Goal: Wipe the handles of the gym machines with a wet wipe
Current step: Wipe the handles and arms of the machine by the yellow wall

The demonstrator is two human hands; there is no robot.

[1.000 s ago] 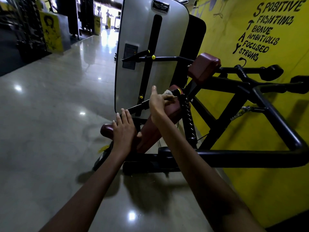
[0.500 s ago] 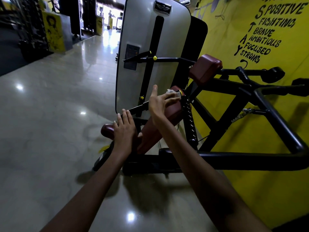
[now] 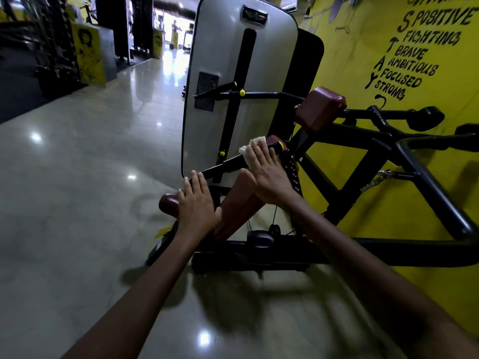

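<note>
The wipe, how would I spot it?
Find the tall grey panel of the machine. Near its bottom right corner, a black bar slants upward. The wipe lies on it under the right hand, the only white, crumpled thing there.

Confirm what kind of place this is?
Almost certainly a gym: a weight machine with a grey shroud, maroon pads on a black frame, and a yellow wall with motivational lettering.

Dim indoor scene. Bright daylight pours from a distant doorway (image 3: 176, 29), glaring across the glossy floor (image 3: 77, 203) with small ceiling-light reflections. Soft shadows pool under the machine. Edges curve from wide-angle distortion; the forearms look blurred.
</note>
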